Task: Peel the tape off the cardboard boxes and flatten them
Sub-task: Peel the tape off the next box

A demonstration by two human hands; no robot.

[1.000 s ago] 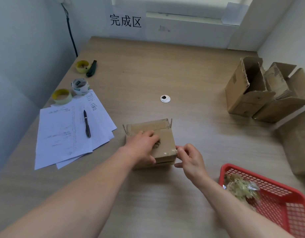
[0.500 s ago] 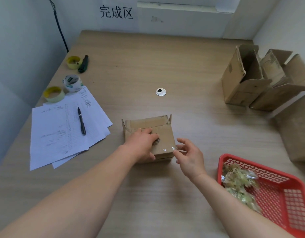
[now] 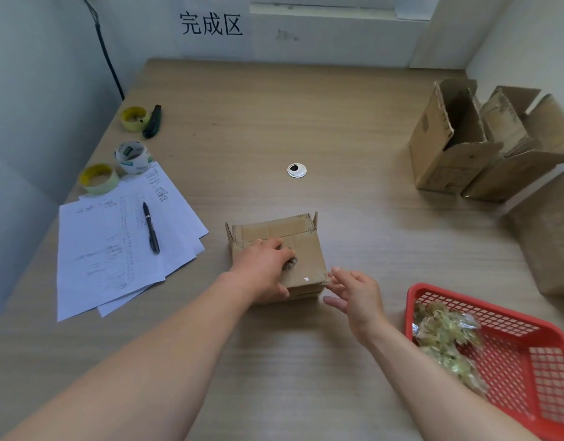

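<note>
Pressing down on the top of the small cardboard box (image 3: 275,246), the left hand (image 3: 264,268) lies with its fingers bent over the lid and its thumb down the near face, pinning the box rather than lifting it. The right hand (image 3: 357,297) hovers just beside the box's near right corner, fingers spread and relaxed, holding nothing that can be made out; whether a thread of clear tape is stuck to the fingertips cannot be told. A small glint of clear tape (image 3: 305,278) shows on the top near that corner.

The box sits near the middle of the bench (image 3: 306,116), closed, with its corners frayed. It looks light and fairly stiff, likely to slide on the smooth wood grain unless held, so a flat palm on top seems the right anchor. The tape is thin and glossy, probably hard to lift; the loose end at the corner is the place to pinch.

To the right a red basket (image 3: 528,377) holds crumpled peeled tape (image 3: 446,338). Further back right stand opened cardboard boxes (image 3: 446,148). On the left lie paper sheets (image 3: 115,243) with a pen (image 3: 151,227), three tape rolls (image 3: 131,157) and a dark utility knife (image 3: 153,120). White walls close the bench in, with a sign (image 3: 210,24) at the back.
</note>
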